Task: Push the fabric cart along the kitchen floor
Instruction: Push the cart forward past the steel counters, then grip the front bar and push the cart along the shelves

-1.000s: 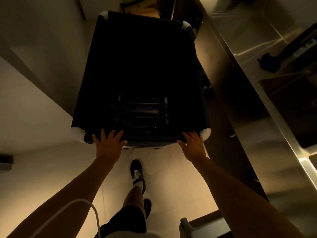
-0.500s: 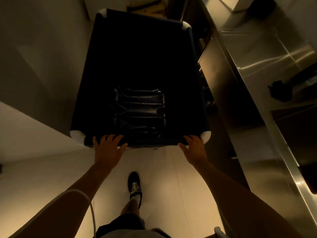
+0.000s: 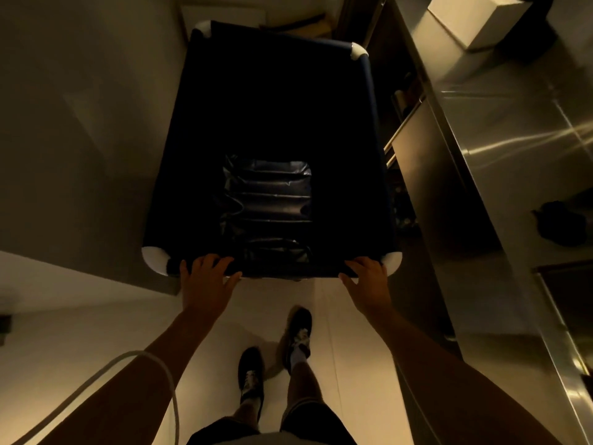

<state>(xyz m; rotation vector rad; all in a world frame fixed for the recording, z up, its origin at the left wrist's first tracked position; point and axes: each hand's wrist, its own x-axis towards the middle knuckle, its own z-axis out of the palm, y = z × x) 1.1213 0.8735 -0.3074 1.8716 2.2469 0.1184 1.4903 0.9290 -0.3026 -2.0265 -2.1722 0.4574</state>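
Observation:
The dark fabric cart with white corner joints fills the middle of the head view, seen from above. Folded dark material lies at its bottom. My left hand rests on the cart's near rim beside the left corner, fingers curled over the edge. My right hand holds the same rim close to the right corner. Both arms are stretched forward. My two feet stand on the pale tiled floor just behind the cart.
A stainless steel counter runs along the right, with a white box and a dark object on it. A light wall and ledge border the left. Cardboard lies beyond the cart. A white cable hangs near my left arm.
The cart and I have moved forward along the counter. The dark object on the counter has slid toward the near side of the view, and my feet have stepped.

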